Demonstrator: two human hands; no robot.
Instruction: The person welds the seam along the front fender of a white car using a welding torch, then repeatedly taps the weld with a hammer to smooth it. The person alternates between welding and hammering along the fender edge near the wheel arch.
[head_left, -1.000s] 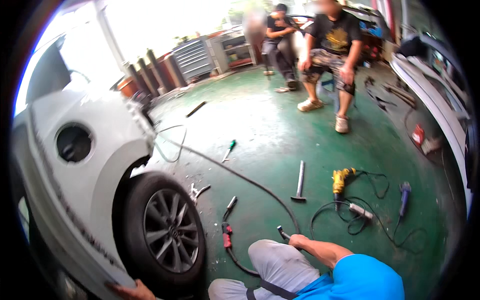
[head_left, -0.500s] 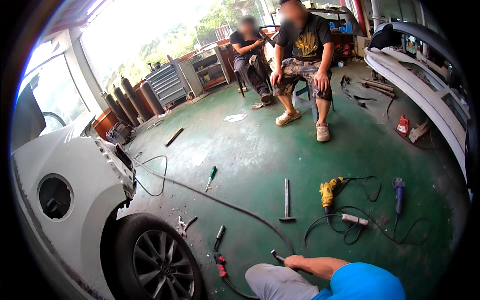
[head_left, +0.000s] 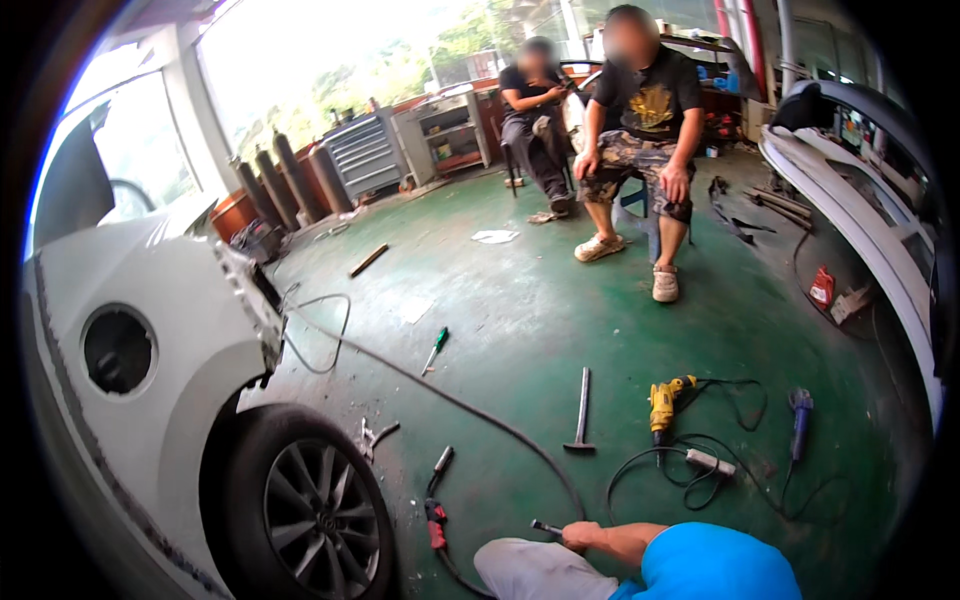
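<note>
1. Swung upward and leftward since the earlier frame: more of the white car and its wheel now in view, seated people larger at top; right hand in much the same spot by the knee.
2. Closed around a short dark tool low on the green floor, just ahead of the grey-trousered knee; fingers wrapped tight, grip end hidden, tool tip poking out leftward.
3. Left hand: out of view, so impossible to say whether open or closed.
4. Just left of the right hand: red-handled pliers; running past it toward the car, a black hose.
5. Ahead of the hand: a hammer, a yellow drill with tangled cord, a blue grinder further right, a green screwdriver further off.
6. Risk, as a judgement: hose and cords lying close around the hand, likely to snag or drag tools if pulled; loose tools underfoot, a trip hazard when rising.
</note>
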